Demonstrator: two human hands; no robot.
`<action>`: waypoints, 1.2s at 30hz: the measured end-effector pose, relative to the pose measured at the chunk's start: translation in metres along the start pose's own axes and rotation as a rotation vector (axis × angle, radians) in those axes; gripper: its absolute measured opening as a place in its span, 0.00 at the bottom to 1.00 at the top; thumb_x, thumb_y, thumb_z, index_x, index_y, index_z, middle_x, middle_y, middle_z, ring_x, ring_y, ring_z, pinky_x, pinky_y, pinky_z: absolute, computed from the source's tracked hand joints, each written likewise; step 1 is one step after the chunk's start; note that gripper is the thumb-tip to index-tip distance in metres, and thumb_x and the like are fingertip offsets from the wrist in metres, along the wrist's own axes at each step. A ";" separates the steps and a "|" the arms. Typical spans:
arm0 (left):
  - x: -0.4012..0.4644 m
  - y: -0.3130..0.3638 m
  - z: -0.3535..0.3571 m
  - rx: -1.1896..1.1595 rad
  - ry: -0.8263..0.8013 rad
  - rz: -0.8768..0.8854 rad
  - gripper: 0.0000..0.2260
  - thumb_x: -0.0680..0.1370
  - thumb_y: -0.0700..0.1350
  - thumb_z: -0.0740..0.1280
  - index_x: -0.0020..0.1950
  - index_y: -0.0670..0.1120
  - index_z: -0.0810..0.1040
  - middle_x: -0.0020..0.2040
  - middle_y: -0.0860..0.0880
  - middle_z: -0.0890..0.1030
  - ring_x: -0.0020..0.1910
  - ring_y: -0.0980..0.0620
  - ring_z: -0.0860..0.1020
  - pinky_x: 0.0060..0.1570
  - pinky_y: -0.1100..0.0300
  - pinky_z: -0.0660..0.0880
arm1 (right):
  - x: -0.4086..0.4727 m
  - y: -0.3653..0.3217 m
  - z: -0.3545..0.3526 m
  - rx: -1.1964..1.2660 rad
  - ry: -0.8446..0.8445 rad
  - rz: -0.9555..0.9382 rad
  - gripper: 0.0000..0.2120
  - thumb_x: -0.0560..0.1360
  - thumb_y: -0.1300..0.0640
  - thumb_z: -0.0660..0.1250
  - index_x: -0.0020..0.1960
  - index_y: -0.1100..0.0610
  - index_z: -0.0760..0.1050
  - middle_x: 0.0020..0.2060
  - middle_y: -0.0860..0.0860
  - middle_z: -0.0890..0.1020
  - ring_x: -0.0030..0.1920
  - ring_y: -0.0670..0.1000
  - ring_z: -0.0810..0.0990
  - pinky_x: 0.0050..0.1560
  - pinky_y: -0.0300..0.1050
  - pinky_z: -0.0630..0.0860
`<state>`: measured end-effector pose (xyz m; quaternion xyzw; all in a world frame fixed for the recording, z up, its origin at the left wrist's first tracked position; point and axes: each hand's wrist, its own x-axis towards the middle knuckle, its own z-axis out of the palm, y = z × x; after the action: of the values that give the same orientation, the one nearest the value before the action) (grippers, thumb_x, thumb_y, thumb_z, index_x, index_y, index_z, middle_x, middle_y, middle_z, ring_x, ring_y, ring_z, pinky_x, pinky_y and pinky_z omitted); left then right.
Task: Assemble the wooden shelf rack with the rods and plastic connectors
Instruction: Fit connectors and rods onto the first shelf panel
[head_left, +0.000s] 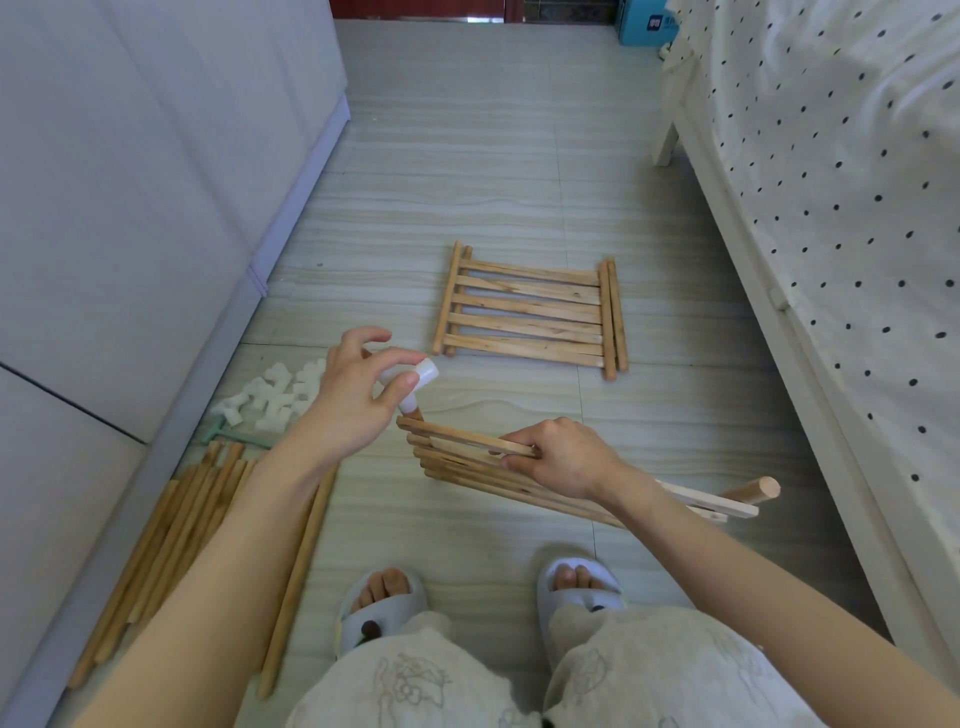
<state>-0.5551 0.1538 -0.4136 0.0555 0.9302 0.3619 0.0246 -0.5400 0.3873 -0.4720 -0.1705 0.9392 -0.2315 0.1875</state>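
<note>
My right hand (558, 457) grips a slatted wooden shelf panel (462, 457) and holds it tilted above the floor. One rod end (768, 488) of the panel sticks out at the right. My left hand (353, 400) pinches a white plastic connector (415, 384) between thumb and forefinger, right on the panel's upper left rod end. A second slatted panel (530, 312) lies flat on the floor ahead. A heap of white connectors (275, 395) sits at the left, and a bundle of loose wooden rods (176, 530) lies in front of that heap.
A white cabinet (130, 208) runs along the left. A bed with a dotted sheet (841, 208) and white frame borders the right. A blue box (647, 23) stands at the far end. My slippered feet (384, 597) are on the tiled floor.
</note>
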 end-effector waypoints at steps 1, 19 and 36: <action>0.000 0.002 0.001 0.040 -0.001 0.037 0.11 0.79 0.42 0.62 0.60 0.47 0.78 0.67 0.46 0.66 0.66 0.48 0.64 0.66 0.57 0.59 | 0.000 0.000 0.000 -0.005 0.004 -0.003 0.12 0.77 0.46 0.62 0.58 0.42 0.78 0.47 0.49 0.84 0.49 0.53 0.79 0.51 0.47 0.74; 0.006 -0.006 -0.003 0.053 -0.204 0.305 0.13 0.80 0.38 0.59 0.64 0.43 0.75 0.74 0.54 0.59 0.75 0.58 0.48 0.69 0.68 0.52 | 0.000 0.001 0.002 -0.245 0.038 -0.094 0.19 0.79 0.40 0.52 0.64 0.47 0.71 0.50 0.54 0.82 0.53 0.57 0.78 0.49 0.48 0.71; 0.025 0.004 0.037 -0.529 0.068 -0.357 0.17 0.82 0.55 0.53 0.40 0.46 0.67 0.29 0.45 0.81 0.37 0.51 0.83 0.26 0.66 0.67 | 0.001 0.004 0.004 -0.418 0.076 -0.192 0.23 0.80 0.40 0.47 0.62 0.52 0.71 0.45 0.58 0.83 0.48 0.60 0.80 0.43 0.48 0.70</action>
<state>-0.5761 0.1845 -0.4385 -0.1292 0.7992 0.5828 0.0701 -0.5403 0.3885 -0.4771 -0.2853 0.9526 -0.0551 0.0895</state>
